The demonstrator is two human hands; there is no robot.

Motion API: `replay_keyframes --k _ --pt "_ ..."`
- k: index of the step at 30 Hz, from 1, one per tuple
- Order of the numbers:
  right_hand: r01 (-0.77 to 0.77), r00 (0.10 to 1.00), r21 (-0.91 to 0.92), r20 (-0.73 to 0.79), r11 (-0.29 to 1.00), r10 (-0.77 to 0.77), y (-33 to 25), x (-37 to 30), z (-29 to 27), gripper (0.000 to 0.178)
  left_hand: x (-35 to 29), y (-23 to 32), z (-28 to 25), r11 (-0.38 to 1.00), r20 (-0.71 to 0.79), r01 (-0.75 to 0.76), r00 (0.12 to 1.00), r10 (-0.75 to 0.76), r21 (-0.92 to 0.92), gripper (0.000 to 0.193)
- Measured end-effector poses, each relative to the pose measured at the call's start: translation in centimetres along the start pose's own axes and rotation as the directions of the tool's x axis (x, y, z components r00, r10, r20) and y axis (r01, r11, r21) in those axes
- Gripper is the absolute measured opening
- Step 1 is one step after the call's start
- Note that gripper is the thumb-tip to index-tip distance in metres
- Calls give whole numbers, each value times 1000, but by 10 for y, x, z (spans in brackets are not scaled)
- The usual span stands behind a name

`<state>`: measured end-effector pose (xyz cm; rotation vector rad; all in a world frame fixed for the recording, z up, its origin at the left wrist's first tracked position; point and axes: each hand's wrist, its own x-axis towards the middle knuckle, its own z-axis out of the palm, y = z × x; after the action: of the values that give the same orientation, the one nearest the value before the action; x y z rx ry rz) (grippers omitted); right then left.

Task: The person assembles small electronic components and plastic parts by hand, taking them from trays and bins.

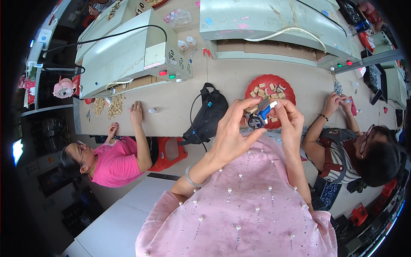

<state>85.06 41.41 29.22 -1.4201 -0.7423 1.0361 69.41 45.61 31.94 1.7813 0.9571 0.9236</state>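
Over the near edge of the table, my left hand [233,135] is closed around a small toy vehicle [255,121] with a dark spoked wheel, a grey panel and tan parts. Thumb and fingers grip it from the left and below. From the right, my right hand [289,121] pinches a small blue piece [266,110] with a white end against the toy. Whether that piece is fixed to the toy, I cannot tell. Just beyond my hands lies a red scalloped plate [252,82] holding several small tan pieces [261,91], partly hidden by my fingers.
A black bag [210,109] with a cable lies left of my hands. Pale machines [274,21] with coloured buttons stand across the table. One co-worker in pink [117,160] sits at the left, beside piles of tan pieces [115,107]; another co-worker [342,150] is at the right.
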Motion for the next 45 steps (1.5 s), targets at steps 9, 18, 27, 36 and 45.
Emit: replay_keyframes --k 9,18,27,36,45 --pt "2 1000 11 -5 1000 -2 0 0 -3 22 1 1 0 998 21 25 999 -24 -54 66" --pt "-8 999 15 33 1000 8 0 1 -4 22 2 2 0 999 6 -37 999 37 18 70" --pt "-36 998 -11 59 999 37 1 3 -7 29 4 4 2 998 22 -37 999 36 43 69" --pt "-13 958 297 278 955 -73 -10 -3 -1 42 5 4 2 987 52 -137 990 133 83 69" --pt "-14 967 396 240 918 -89 -3 -5 -10 46 2 0 8 999 10 -33 999 33 -42 75"
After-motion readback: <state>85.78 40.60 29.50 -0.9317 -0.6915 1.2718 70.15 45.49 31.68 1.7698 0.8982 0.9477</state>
